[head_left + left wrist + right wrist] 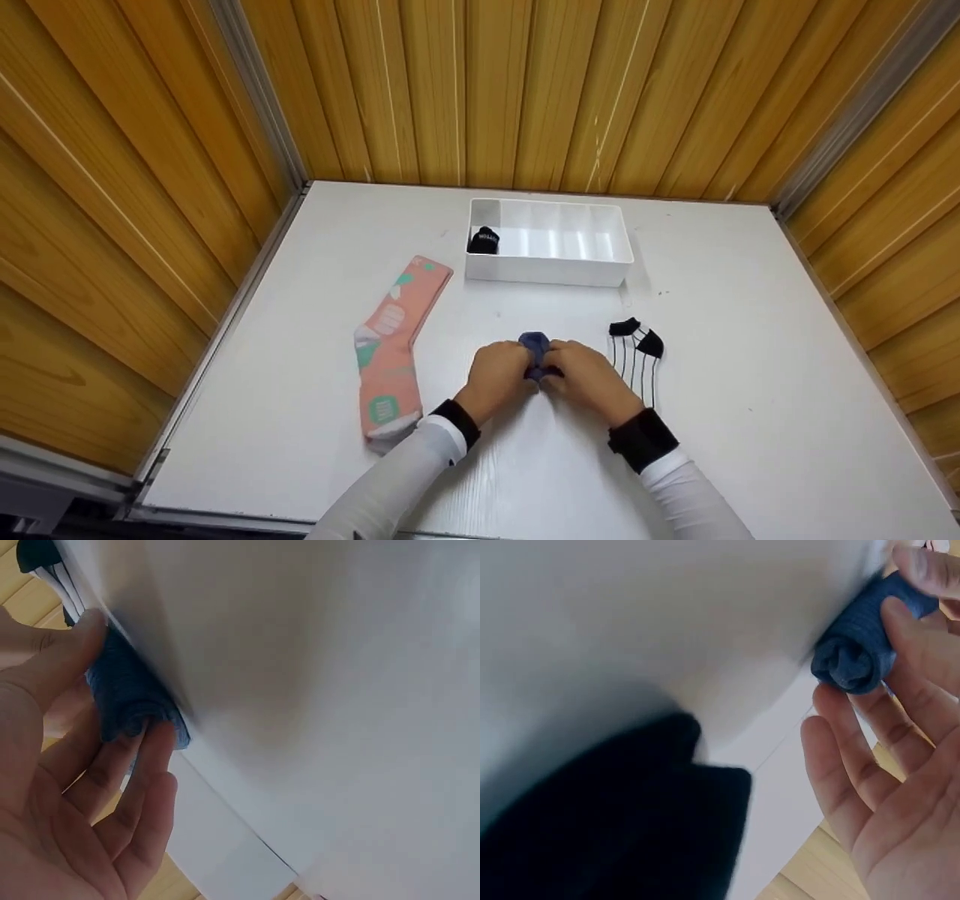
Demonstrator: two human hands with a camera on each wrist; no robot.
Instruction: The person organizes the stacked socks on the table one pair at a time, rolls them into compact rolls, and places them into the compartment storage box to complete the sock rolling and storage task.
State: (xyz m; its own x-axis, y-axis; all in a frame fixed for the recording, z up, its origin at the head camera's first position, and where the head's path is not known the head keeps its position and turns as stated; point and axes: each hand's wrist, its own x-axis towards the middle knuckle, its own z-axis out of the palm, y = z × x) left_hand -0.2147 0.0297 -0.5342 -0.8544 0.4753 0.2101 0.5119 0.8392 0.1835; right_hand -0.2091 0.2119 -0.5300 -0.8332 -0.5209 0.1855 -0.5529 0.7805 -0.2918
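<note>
A dark blue sock (535, 345), rolled into a tight bundle, sits low over the table in front of me. My left hand (495, 373) pinches its left end between thumb and fingers. From the other side, my right hand (587, 377) grips it the same way. The right wrist view shows the coiled end of the blue roll (847, 664), with the thumb on top and fingers underneath. In the left wrist view, fingertips press the near end of the blue roll (131, 690). Part of the sock is hidden by the hands.
A pink patterned sock (394, 330) lies flat to the left. Right of my right hand lies a white sock with black stripes, heel and toe (651, 345). Behind stands a white box (547, 271) holding a black bundle with white lettering (484, 241) at its left end.
</note>
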